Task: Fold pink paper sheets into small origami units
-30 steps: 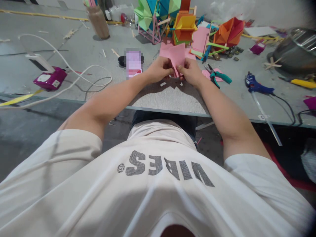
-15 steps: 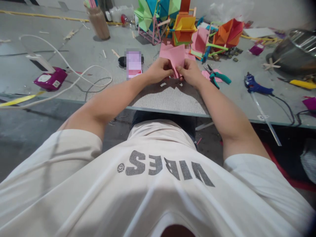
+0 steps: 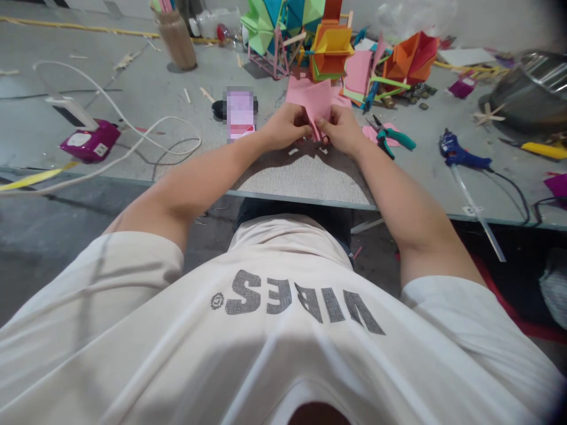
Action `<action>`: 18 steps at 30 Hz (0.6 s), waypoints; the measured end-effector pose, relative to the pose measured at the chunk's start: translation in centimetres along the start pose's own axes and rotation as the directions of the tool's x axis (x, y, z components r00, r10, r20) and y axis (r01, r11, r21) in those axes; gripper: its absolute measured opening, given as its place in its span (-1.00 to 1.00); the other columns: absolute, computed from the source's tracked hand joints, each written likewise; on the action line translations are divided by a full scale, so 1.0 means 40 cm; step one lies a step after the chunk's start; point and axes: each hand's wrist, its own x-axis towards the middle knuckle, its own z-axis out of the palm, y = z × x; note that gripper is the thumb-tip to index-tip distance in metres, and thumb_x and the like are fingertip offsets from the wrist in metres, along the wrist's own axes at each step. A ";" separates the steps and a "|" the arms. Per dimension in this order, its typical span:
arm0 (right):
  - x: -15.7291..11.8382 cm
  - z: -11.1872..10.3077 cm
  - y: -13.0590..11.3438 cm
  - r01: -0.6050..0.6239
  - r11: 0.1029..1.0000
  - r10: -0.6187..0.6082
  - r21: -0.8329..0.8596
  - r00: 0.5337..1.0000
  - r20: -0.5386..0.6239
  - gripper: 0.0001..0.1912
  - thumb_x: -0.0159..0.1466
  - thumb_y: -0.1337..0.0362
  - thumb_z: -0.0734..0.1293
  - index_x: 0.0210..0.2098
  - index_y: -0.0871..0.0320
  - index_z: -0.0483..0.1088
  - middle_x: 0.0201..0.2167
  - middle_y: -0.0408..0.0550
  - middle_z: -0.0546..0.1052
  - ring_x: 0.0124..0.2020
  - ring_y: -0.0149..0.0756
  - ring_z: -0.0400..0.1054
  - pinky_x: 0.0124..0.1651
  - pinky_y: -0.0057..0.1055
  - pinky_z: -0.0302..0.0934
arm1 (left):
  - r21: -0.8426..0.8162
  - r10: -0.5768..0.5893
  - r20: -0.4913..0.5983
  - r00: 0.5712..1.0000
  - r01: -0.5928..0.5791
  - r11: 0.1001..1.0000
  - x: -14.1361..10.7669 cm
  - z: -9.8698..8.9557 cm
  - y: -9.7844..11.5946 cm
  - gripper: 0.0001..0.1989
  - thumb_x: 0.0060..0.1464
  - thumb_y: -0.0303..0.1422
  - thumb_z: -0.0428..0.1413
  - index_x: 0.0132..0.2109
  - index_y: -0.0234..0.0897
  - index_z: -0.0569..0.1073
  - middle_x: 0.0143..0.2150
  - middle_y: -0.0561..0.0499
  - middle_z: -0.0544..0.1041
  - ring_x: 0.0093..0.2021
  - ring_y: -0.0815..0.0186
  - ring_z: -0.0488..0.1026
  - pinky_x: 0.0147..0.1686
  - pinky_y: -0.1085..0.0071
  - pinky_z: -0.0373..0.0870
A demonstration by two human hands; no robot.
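Observation:
Between my two hands is a folded piece of pink paper (image 3: pixel 319 101), its upper part standing up and its lower edge pinched. My left hand (image 3: pixel 290 125) is closed on its left side, with the thumb pointing inward. On the right side my right hand (image 3: pixel 342 126) presses its thumb against the front of the fold. More pink paper (image 3: pixel 297 90) lies flat just behind. Pliers with teal handles (image 3: pixel 393 139) rest right of my right hand, on pink scraps. The fingertips under the fold are partly hidden.
Colourful folded-paper models (image 3: pixel 332 50) stand behind my hands. A blurred phone (image 3: pixel 240 112) lies to the left, near a purple socket block (image 3: pixel 91 141) with a white cable. To the right are a blue glue gun (image 3: pixel 463 152), a yellow cutter (image 3: pixel 544 150) and a metal pot (image 3: pixel 525 88).
Hardly anything differs. Both hands keep their hold on the pink paper, and its raised part has shifted very slightly.

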 end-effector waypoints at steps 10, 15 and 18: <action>0.013 -0.006 0.036 0.033 0.999 -0.033 0.010 0.999 0.021 -0.13 0.31 -0.74 0.66 -0.07 -0.13 0.46 -0.36 -0.08 0.56 -0.34 0.01 0.55 -0.39 -0.08 0.50 | 0.087 0.021 0.050 0.998 -0.026 0.996 0.008 -0.017 -0.024 -0.90 0.33 -0.39 0.52 -0.10 -0.10 0.78 -0.14 -0.15 0.82 -0.06 -0.01 0.81 0.14 -0.10 0.87; 0.009 -0.007 0.027 0.017 1.000 -0.017 -0.024 1.000 0.018 -0.11 0.27 -0.75 0.68 -0.06 -0.13 0.48 -0.41 -0.11 0.51 -0.35 0.02 0.58 -0.37 -0.05 0.58 | 0.163 0.043 0.068 0.997 -0.054 0.985 0.009 -0.025 -0.037 -0.88 0.32 -0.31 0.54 -0.13 -0.05 0.75 -0.30 -0.04 0.74 -0.05 0.02 0.77 0.12 -0.04 0.80; 0.006 -0.010 0.024 0.016 0.997 -0.015 -0.070 1.000 0.007 -0.08 0.24 -0.80 0.65 -0.07 -0.14 0.49 -0.41 -0.11 0.51 -0.33 0.03 0.57 -0.33 0.00 0.62 | 0.161 0.049 0.065 0.997 -0.059 0.985 0.008 -0.025 -0.037 -0.86 0.31 -0.27 0.54 -0.19 -0.02 0.73 -0.33 -0.03 0.73 -0.11 0.06 0.73 0.15 -0.09 0.75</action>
